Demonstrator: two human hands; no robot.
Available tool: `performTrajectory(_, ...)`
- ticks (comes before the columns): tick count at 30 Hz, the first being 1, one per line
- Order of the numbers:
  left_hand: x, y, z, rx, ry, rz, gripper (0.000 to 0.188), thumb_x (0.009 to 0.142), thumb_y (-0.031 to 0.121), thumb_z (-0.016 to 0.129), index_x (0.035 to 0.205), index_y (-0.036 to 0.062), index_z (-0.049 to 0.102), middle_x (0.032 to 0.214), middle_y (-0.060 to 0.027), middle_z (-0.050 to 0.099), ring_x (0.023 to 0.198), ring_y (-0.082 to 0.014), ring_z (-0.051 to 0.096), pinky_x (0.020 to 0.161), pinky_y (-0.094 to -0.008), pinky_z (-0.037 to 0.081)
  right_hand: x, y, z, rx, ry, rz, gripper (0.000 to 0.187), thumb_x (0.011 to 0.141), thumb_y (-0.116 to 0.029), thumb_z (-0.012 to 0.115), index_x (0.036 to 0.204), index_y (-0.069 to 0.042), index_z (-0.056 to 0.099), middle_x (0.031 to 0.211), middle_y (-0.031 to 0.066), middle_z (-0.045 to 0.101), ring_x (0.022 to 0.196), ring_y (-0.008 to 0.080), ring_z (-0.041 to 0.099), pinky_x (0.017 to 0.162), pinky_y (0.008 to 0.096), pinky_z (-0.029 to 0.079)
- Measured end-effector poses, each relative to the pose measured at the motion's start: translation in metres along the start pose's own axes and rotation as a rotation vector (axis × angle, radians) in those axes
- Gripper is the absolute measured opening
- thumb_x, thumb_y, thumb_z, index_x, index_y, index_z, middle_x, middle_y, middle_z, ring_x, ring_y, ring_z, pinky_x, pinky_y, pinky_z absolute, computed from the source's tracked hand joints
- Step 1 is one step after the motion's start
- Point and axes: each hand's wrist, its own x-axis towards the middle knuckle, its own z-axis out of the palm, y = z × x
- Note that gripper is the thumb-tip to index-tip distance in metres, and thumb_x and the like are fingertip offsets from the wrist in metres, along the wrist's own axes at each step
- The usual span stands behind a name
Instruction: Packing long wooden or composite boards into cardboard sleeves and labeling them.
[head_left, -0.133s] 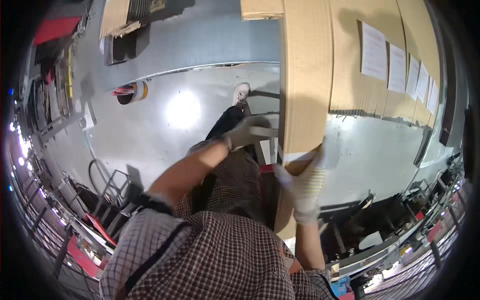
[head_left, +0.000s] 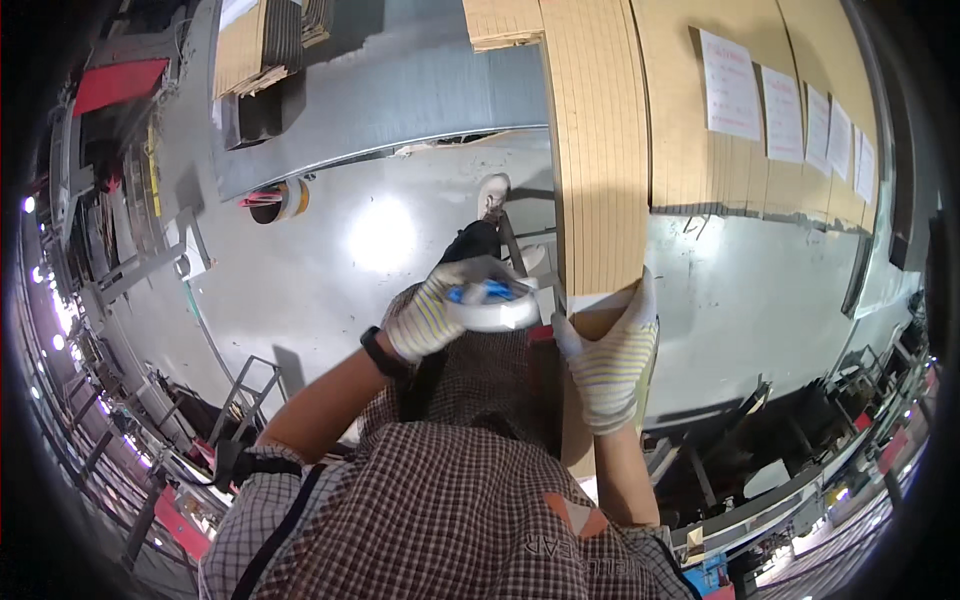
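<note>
My left hand (head_left: 430, 315), in a striped knit glove, grips a roll of white tape (head_left: 492, 312) with a blue core, slightly blurred, over my lap. A long narrow stack of brown cardboard (head_left: 598, 160) stretches away from me just to the right of the roll. At its near part my right hand (head_left: 612, 375), gloved alike, spans the stack with thumb and fingers at opposite edges and is closed on it. A pale band of tape (head_left: 600, 300) crosses the cardboard just beyond that palm.
Wider cardboard sheets (head_left: 740, 180) with white paper slips (head_left: 730, 85) lie to the right. A grey table (head_left: 400, 90) at the far left bears more cardboard pieces (head_left: 260, 50). On the floor stands a round container (head_left: 280, 202); a metal frame (head_left: 245, 390) is at left.
My left hand has drawn back from the stack toward the left and turned, so the tape roll shows. My right hand stays on the cardboard. The whole view has shifted slightly.
</note>
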Motion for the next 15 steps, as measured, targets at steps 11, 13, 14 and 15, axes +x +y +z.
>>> performTrajectory(11, 0.052, -0.03, 0.077, -0.027, 0.219, 0.025, 0.069, 0.076, 0.027, 0.083, 0.125, -0.0046, 0.046, 0.118, -0.0108, 0.062, 0.105, -0.021, 0.062, 0.089, -0.0322, 0.052, 0.057, -0.036, -0.074, -0.232, -0.508, -0.71, 0.024, 0.08, -0.023, 0.07, 0.101, -0.012, 0.066, 0.068, 0.0033, 0.056, 0.062, 0.022, 0.059, 0.064, 0.0387, 0.048)
performTrajectory(13, 0.05, -0.031, 0.071, 0.038, 0.166, 0.098, 0.081, 0.069, 0.031, 0.089, 0.128, -0.0055, 0.047, 0.118, -0.0116, 0.063, 0.108, -0.0192, 0.062, 0.091, -0.0324, 0.052, 0.071, 0.004, -0.091, -0.476, -0.303, -0.714, 0.016, 0.08, -0.019, 0.071, 0.094, -0.011, 0.072, 0.055, 0.0022, 0.05, 0.05, 0.0206, 0.054, 0.056, 0.0355, 0.047)
performTrajectory(14, 0.048, -0.022, 0.068, 0.089, 0.137, 0.019, 0.084, 0.068, 0.032, 0.089, 0.129, -0.0061, 0.046, 0.12, -0.0127, 0.063, 0.108, -0.0196, 0.062, 0.092, -0.032, 0.052, 0.084, 0.012, -0.088, -0.318, -0.383, -0.538, 0.014, 0.081, -0.018, 0.07, 0.092, -0.009, 0.072, 0.058, 0.0047, 0.054, 0.053, 0.023, 0.057, 0.057, 0.0362, 0.047)
performTrajectory(15, 0.051, -0.013, 0.067, 0.131, 0.089, -0.054, 0.087, 0.067, 0.033, 0.09, 0.131, -0.0067, 0.045, 0.121, -0.0138, 0.063, 0.109, -0.02, 0.062, 0.092, -0.0317, 0.051, 0.099, 0.016, -0.09, -0.18, -0.45, -0.349, 0.012, 0.082, -0.017, 0.068, 0.089, -0.007, 0.072, 0.06, 0.0073, 0.057, 0.055, 0.0255, 0.059, 0.057, 0.0369, 0.047)
